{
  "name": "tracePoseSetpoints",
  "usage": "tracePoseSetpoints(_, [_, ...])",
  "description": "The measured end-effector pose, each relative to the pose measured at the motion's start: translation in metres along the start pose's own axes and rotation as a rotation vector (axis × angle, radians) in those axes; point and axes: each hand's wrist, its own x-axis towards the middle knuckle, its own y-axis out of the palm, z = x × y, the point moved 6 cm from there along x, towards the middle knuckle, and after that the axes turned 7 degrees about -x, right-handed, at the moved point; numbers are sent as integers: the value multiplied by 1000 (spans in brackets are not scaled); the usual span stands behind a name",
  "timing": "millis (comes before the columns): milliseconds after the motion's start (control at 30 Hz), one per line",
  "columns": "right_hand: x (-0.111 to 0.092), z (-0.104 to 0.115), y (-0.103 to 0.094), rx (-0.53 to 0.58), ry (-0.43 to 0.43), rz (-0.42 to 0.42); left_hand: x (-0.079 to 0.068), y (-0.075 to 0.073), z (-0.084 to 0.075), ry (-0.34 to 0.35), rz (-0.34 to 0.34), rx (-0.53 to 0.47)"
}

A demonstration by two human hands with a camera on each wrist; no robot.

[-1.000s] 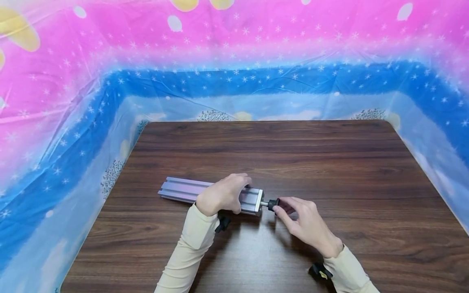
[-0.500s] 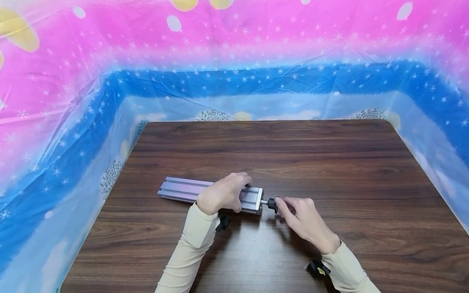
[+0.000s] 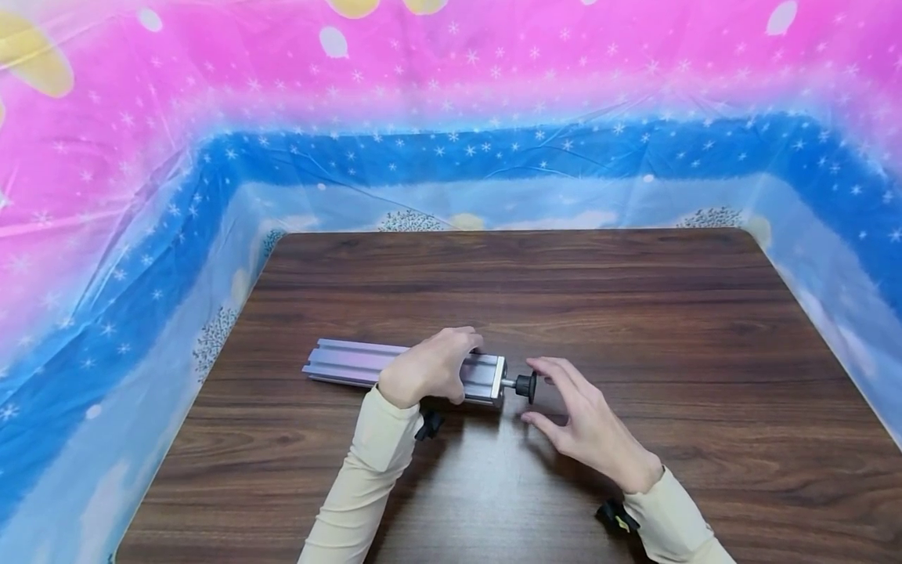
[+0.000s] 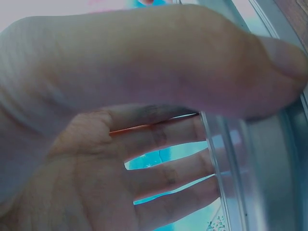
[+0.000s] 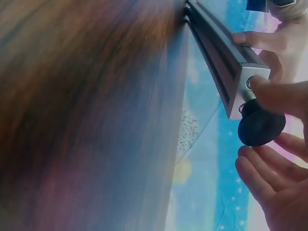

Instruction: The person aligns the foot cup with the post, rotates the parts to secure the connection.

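A silver aluminium extrusion [image 3: 359, 362] with long slots lies across the table in the head view. My left hand [image 3: 426, 368] grips it near its right end, thumb on the near side and fingers on the far side. From the end plate [image 5: 236, 98] sticks a threaded stem bearing a black levelling foot [image 3: 524, 387], its round disc facing right. Around that foot my right hand [image 3: 588, 423] stands with thumb and fingers spread apart. In the right wrist view, bare fingertips [image 5: 246, 153] sit just below the foot's disc [image 5: 261, 126].
The dark wood-grain table [image 3: 634, 313] extends on all sides of the extrusion. Pink and blue patterned cloth [image 3: 451, 149] hangs around its back and sides. A small black strap piece [image 3: 618, 517] sits at the right sleeve and another [image 3: 428, 425] at the left.
My right thumb and fingers pinched the foot earlier and have now spread away from it. The extrusion's right end has shifted slightly up in the head view, with my left hand still on it.
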Motion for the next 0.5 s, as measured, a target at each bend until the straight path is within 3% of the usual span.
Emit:
tracePoseSetpoints(200, [1, 0, -2, -29, -29, -52, 1, 0, 1, 6, 0, -7])
tracePoseSetpoints(500, [2, -3, -1, -16, 32, -81, 1, 1, 1, -17, 11, 10])
